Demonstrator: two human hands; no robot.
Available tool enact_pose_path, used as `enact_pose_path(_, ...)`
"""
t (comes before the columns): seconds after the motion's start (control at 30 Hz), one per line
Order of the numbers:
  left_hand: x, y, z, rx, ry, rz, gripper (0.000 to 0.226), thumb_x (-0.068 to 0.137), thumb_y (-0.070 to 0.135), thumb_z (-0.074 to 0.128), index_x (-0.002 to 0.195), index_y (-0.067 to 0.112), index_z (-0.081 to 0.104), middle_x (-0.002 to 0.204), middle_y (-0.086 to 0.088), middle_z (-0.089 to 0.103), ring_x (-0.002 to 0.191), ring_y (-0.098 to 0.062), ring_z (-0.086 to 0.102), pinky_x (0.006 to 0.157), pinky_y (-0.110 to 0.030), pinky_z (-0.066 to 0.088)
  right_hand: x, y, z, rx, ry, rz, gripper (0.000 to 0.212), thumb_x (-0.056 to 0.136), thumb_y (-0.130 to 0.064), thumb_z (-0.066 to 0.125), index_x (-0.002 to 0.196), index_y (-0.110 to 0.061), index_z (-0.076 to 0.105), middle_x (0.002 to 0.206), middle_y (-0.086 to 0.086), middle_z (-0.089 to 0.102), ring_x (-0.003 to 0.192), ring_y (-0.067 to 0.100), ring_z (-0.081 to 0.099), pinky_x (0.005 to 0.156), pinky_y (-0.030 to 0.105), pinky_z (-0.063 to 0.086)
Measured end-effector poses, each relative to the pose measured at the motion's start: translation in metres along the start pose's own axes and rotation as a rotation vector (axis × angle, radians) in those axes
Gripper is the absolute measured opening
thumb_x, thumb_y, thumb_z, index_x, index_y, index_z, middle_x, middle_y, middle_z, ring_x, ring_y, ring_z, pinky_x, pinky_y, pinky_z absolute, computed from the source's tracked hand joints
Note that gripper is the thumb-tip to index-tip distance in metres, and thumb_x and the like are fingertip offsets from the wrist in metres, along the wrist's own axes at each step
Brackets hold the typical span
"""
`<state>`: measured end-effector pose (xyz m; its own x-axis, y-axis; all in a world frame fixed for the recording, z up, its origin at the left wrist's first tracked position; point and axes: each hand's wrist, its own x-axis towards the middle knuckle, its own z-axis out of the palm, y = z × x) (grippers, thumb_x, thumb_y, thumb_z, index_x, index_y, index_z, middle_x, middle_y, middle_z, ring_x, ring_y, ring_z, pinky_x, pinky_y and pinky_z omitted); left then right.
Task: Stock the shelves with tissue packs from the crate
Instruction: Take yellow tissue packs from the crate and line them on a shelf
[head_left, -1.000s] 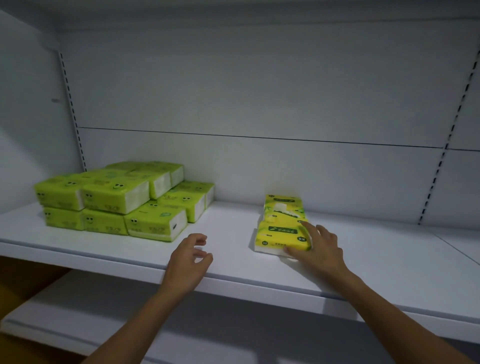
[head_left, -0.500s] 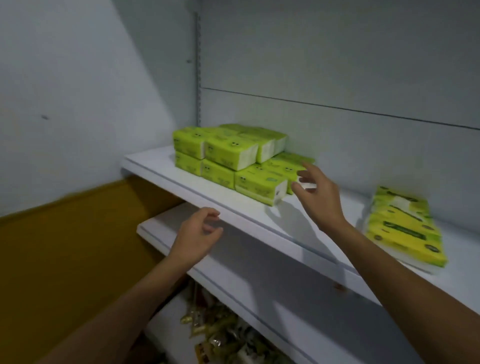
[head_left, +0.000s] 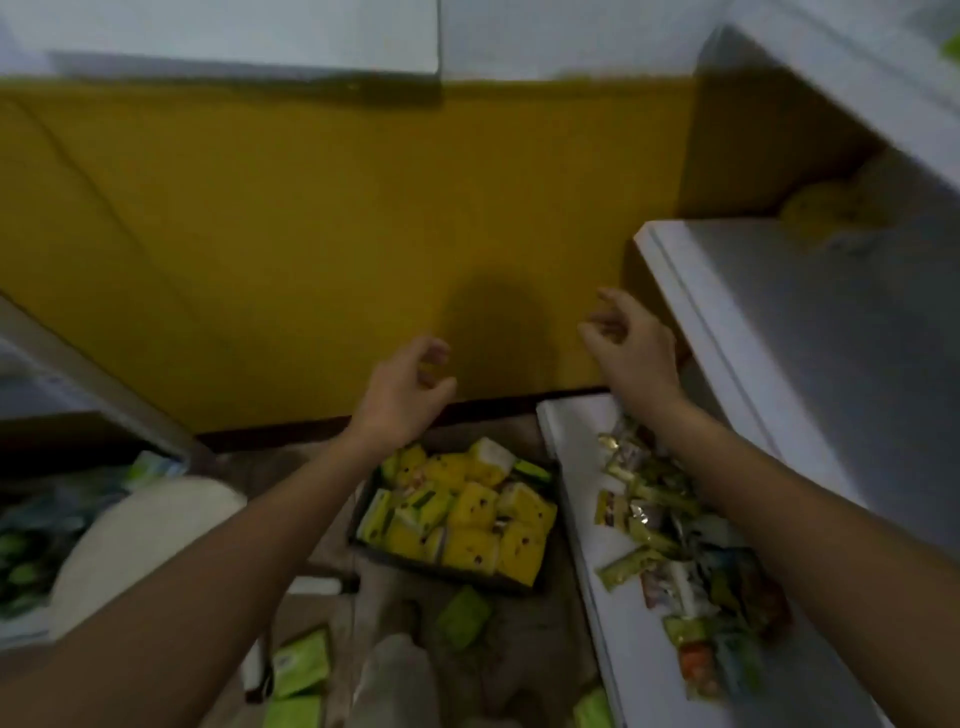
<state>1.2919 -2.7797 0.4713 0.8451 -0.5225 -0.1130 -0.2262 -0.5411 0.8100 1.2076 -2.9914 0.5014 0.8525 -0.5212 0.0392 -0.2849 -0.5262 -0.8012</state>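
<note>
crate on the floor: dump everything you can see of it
The crate is a low, dark, rectangular open-top tray; its material is unclear through the blur. It sits flat on the floor, close beside the bottom shelf on its right. Yellow tissue packs fill it in a jumble, some on edge. The left hand and right hand hang above it, empty, touching nothing. A loose green pack lies on the floor just in front of it.
</note>
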Motion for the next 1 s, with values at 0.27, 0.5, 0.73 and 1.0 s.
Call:
enact_pose_path(0.27, 0.002, -0.196, 0.058, -0.073, -0.088, -0.279, 0.028, 0.09, 0.013, 0.058, 0.117, 0.012, 0.052, 0.109, 0.0, 0.055, 0.073, 0.0, 0.052, 0.068, -0.023, 0.04, -0.024, 0.126, 0.206, 0.012, -0.334, 0.296, 0.05, 0.095, -0.019, 0.056, 0.141, -0.015, 0.038, 0.127, 0.006, 0.055, 0.107, 0.021, 0.053, 0.092, 0.039, 0.045)
enact_pose_path(0.5, 0.019, -0.368, 0.13, -0.162, -0.119, -0.548, 0.029, 0.083, 0.011, 0.061, 0.111, 0.011, 0.054, 0.104, -0.002, 0.056, 0.074, -0.011, 0.054, 0.062, -0.024, 0.045, -0.031, 0.247, 0.35, -0.077, -0.393, 0.438, 0.047, 0.086, -0.016, 0.065, 0.131, -0.01, 0.051, 0.122, 0.01, 0.059, 0.111, 0.026, 0.056, 0.084, 0.032, 0.044)
enact_pose_path(0.73, 0.049, -0.488, 0.23, -0.128, -0.304, -0.577, 0.04, 0.084, 0.005, 0.062, 0.121, 0.009, 0.049, 0.112, -0.004, 0.05, 0.093, -0.021, 0.055, 0.079, -0.035, 0.048, -0.019, 0.364, 0.459, -0.212, -0.506, 0.353, 0.057, 0.085, -0.03, 0.06, 0.134, -0.005, 0.046, 0.135, 0.017, 0.049, 0.125, 0.031, 0.045, 0.097, 0.032, 0.034)
enact_pose_path(1.0, 0.059, -0.526, 0.276, -0.039, -0.258, -0.685, 0.056, 0.084, 0.014, 0.064, 0.133, 0.012, 0.036, 0.126, -0.012, 0.048, 0.111, -0.03, 0.053, 0.083, -0.032, 0.043, -0.001, 0.412, 0.506, -0.329, -0.506, 0.359, 0.044, 0.09, -0.014, 0.058, 0.131, -0.004, 0.047, 0.128, 0.019, 0.054, 0.116, 0.033, 0.05, 0.083, 0.032, 0.035)
